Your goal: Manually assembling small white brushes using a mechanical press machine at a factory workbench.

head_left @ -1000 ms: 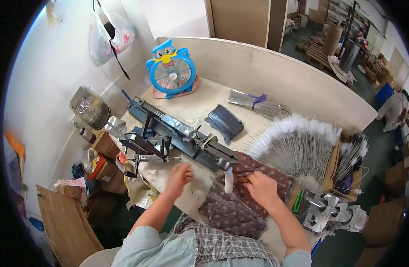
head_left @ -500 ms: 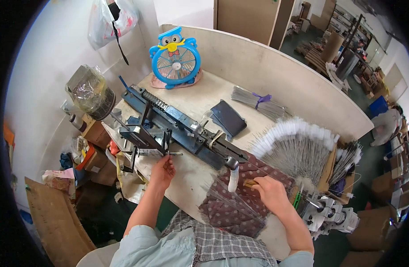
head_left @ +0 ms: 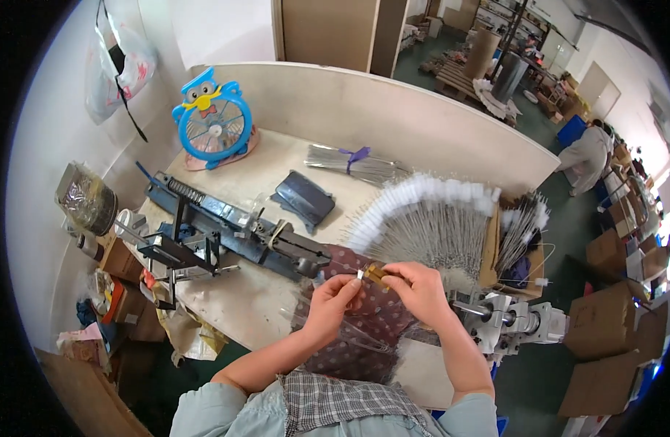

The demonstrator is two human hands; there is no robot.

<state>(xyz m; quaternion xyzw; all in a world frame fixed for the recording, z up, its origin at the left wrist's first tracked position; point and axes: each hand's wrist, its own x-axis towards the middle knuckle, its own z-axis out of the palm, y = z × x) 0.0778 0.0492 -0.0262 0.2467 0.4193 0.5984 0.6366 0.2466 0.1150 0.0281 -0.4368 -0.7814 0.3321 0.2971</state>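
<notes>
My left hand (head_left: 333, 304) is pinched around a small white-tipped piece (head_left: 360, 274), mostly hidden by the fingers. Close against it, my right hand (head_left: 420, 290) grips a small yellowish-brown block (head_left: 375, 274) between thumb and fingers. The two hands nearly meet above a dotted brown cloth (head_left: 349, 358). Thin clear or metallic strands (head_left: 367, 338) lie across this cloth. Just beyond my left hand is the round-knobbed end of a long dark metal bench fixture (head_left: 265, 255).
Left stands a lever frame (head_left: 176, 255). A fan of white-tipped wire brushes (head_left: 429, 218) spreads at right, beside a carton (head_left: 493, 251) and a silver clamp mechanism (head_left: 513, 319). Behind are a dark phone-like slab (head_left: 306, 198), a tied wire bundle (head_left: 353, 162) and a blue toy-shaped fan (head_left: 215, 127).
My left hand has left the lever frame and moved right to my right hand, now pinching the white-tipped piece. My right hand keeps the yellowish-brown block. The view has turned right.
</notes>
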